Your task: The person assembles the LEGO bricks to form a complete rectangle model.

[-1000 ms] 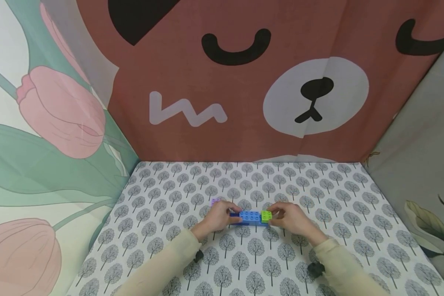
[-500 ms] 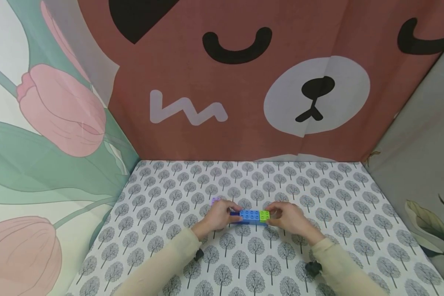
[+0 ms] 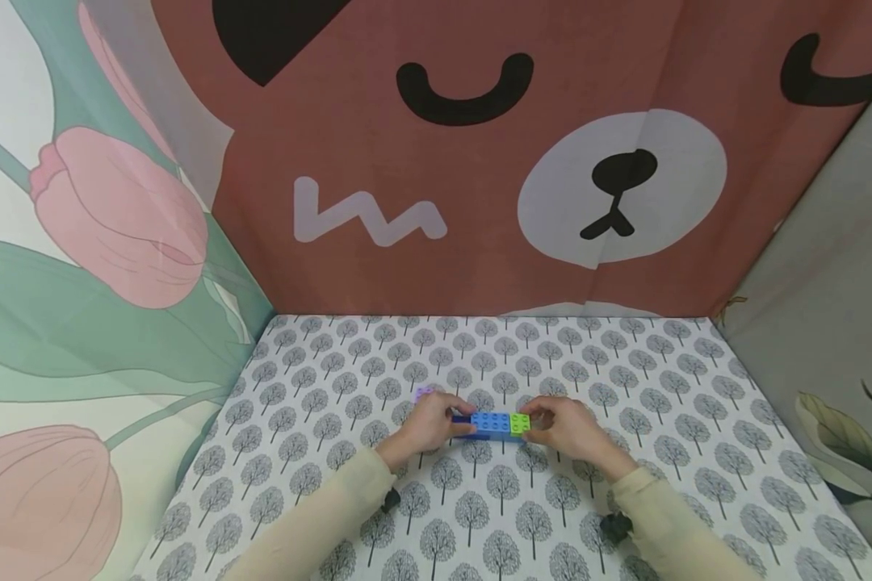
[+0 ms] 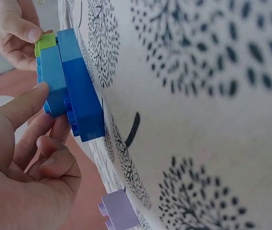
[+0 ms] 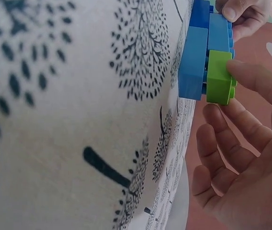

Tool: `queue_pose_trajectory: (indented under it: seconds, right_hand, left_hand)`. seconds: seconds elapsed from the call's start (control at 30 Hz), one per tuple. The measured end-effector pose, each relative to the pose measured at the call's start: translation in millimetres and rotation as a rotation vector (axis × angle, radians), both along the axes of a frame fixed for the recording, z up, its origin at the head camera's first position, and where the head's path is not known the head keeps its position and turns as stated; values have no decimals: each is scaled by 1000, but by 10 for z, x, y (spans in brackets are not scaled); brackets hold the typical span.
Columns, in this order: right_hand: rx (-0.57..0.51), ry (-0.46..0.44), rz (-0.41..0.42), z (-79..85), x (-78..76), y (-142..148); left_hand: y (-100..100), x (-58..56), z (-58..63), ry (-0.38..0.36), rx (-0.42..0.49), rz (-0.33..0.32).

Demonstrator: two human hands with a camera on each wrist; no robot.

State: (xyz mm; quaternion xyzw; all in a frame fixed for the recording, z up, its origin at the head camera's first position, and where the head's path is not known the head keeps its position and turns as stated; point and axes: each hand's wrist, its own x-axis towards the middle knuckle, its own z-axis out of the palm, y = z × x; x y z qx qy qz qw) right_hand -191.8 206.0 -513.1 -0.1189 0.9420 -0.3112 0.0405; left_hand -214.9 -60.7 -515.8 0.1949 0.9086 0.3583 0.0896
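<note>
A light blue toy building brick (image 3: 490,422) and a small lime green brick (image 3: 519,424) sit end to end as the upper layer of a row. Under them lie a dark blue brick (image 4: 82,98) at the left and a mid-blue brick (image 5: 192,62) at the right, flat on the cloth. My left hand (image 3: 429,424) pinches the light blue brick between thumb and fingers near its left end. With thumb and fingertips my right hand (image 3: 570,428) pinches the green brick; in the right wrist view a narrow gap with studs shows beneath it.
A purple brick (image 4: 120,210) lies on the tree-print cloth (image 3: 501,484), just behind the left hand in the head view. A brown curtain with a bear face (image 3: 472,161) hangs at the back, with patterned curtains at both sides.
Over the last second the green brick has shifted slightly left and straightened against the light blue brick, the right hand moving with it. The left hand has stayed in place.
</note>
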Motion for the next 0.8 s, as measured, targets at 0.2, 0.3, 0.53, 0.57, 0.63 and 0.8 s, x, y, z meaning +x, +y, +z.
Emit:
queue_pose_trajectory:
  seconds: [0.2, 0.3, 0.53, 0.57, 0.63, 0.8]
  right_hand:
    - [-14, 3, 8, -3, -6, 6]
    - [-19, 6, 11, 3, -6, 6]
    - [-47, -30, 15, 55, 8, -8]
    - [-47, -29, 16, 61, 10, -11]
    - [-48, -29, 19, 64, 8, -18]
    - [-34, -27, 15, 53, -3, -28]
  left_hand:
    - [3, -1, -8, 1, 11, 0]
    - [5, 2, -5, 2, 9, 0]
    - [11, 15, 12, -8, 17, -5]
    - [12, 15, 12, -9, 17, -5]
    - [11, 16, 11, -11, 19, -4]
    - [8, 10, 11, -4, 14, -5]
